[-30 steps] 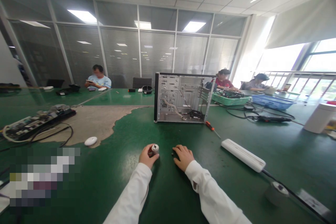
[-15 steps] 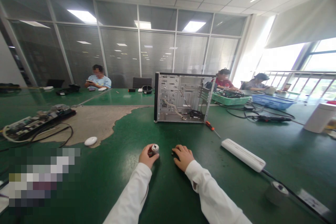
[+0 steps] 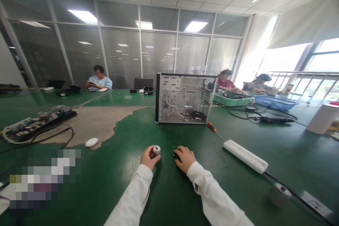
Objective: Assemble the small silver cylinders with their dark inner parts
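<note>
My left hand [image 3: 148, 157] is wrapped round a small grey metal cylinder [image 3: 156, 150], which stands upright with a dark mark on its pale top. A short distance to its right, my right hand [image 3: 184, 158] is low over the green table, fingers curled and thumb below them. Something small and dark shows at its fingertips, too little to name. Beyond both hands stands an open computer case [image 3: 182, 100], its bare metal inside facing me with loose cables. An orange-handled screwdriver [image 3: 212, 127] lies by the case's lower right corner.
A white power strip [image 3: 245, 156] and a second grey cylinder [image 3: 279, 195] are at right. Green [image 3: 233, 101] and blue baskets [image 3: 277, 104] stand farther back. At left lie a circuit board assembly [image 3: 39, 123] and a white mouse [image 3: 91, 142]. Several people sit across the table.
</note>
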Demonstrator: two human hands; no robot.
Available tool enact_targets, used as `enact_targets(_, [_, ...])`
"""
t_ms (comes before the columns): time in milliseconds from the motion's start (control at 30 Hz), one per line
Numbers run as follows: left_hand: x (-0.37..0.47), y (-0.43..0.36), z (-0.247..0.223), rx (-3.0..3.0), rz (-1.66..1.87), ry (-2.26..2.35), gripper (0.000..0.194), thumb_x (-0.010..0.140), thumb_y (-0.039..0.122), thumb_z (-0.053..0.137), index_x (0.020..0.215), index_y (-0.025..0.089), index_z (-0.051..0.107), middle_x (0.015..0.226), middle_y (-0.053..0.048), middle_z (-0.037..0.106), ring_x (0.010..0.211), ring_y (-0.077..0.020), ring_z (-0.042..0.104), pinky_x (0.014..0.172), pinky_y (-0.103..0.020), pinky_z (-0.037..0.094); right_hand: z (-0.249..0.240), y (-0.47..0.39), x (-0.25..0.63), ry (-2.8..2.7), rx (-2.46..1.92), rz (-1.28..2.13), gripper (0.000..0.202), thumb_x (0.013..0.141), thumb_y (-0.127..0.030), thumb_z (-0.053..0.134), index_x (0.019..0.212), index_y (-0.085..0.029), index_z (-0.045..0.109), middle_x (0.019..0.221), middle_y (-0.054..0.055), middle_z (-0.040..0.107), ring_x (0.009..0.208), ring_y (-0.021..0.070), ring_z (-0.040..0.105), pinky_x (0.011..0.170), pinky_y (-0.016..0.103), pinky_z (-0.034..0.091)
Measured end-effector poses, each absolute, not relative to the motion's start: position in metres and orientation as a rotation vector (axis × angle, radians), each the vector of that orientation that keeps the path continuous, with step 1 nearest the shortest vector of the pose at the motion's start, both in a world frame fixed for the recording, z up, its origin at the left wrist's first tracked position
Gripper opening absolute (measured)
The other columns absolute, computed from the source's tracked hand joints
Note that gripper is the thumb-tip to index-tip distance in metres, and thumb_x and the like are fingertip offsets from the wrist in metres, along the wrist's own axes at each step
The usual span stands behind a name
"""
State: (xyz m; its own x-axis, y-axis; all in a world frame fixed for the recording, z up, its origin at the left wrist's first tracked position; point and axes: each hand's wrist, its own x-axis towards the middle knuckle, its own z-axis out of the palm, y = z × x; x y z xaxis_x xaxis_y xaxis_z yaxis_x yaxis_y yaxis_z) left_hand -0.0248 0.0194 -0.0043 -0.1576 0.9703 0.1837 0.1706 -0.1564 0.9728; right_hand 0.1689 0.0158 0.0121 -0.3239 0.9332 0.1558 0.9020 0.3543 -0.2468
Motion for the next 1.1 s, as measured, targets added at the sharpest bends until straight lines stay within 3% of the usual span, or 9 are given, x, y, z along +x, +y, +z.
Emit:
enact_targets(267, [-0.021,0.015,-0.002,1.353,1.267,1.092,0.044,0.049,0.004,0.061,0.091,0.013,0.054,0.089,-0.007,0.062,0.089,-0.0206,0.056,0.081,-0.035,0.042,0.025,0.002,0.157,-2.198,-1.286,0.204,0.05,0.066,-0.021,0.045,0.115,-0.023,0.039,0.111,0.007,0.044,0.103,0.0197,0.037,0.084,0.035,0.031])
enact_targets(467, [-0.014,0.01,0.003,1.262,1.183,0.924,0.048,0.045,-0.008,0.049,0.088,0.014,0.054,0.09,-0.006,0.061,0.088,-0.0188,0.057,0.082,-0.032,0.042,0.028,-0.013,0.142,-2.194,-0.982,0.383,0.056,0.062,-0.014,0.047,0.116,-0.019,0.037,0.111,0.007,0.043,0.103,0.0179,0.039,0.088,0.032,0.033])
enact_targets(867, [-0.014,0.011,-0.002,1.337,1.089,1.006,0.052,0.052,0.0,0.05,0.1,0.017,0.047,0.095,-0.005,0.053,0.064,-0.0101,0.058,0.057,-0.022,0.047,0.033,-0.03,0.138,-2.137,-1.024,0.562,0.047,0.065,-0.013,0.049,0.109,-0.021,0.038,0.107,0.005,0.049,0.099,0.0174,0.045,0.087,0.032,0.034])
enact_targets(1100, [-0.01,0.012,-0.007,1.312,1.099,1.047,0.049,0.056,0.008,0.054,0.103,0.018,0.045,0.096,-0.006,0.053,0.066,-0.0109,0.058,0.049,-0.018,0.044,0.025,-0.063,0.166,-2.143,-1.141,0.498,0.041,0.067,-0.018,0.045,0.107,-0.02,0.041,0.102,0.006,0.053,0.095,0.0185,0.049,0.083,0.032,0.039])
